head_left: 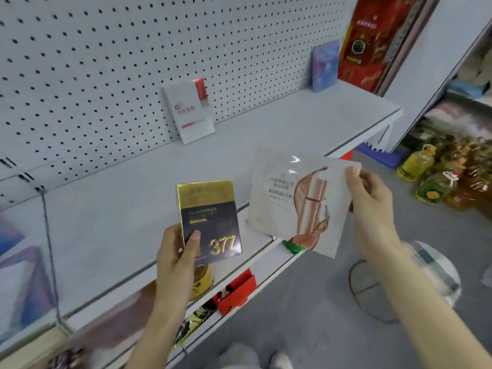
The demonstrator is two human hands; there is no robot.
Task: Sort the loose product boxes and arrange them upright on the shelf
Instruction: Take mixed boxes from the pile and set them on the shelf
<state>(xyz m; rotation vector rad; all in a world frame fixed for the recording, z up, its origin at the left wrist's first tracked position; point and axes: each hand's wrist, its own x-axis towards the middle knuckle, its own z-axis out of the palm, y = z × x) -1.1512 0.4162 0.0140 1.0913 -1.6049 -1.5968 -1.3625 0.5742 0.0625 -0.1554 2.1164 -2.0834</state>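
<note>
Left hand [177,258] grips the dark 377 box [210,222], right hand [372,198] pinches the white packet [290,198]. I'd stand each upright on the shelf [133,198] just beyond them, against the pegboard [133,49].

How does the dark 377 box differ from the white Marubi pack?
The dark 377 box is black and gold; the white Marubi pack is pale with a copper picture. The box stands upright in the left hand; the pack tilts, pinched by the right hand. The pack looks wider than the box. Both are held.
</note>
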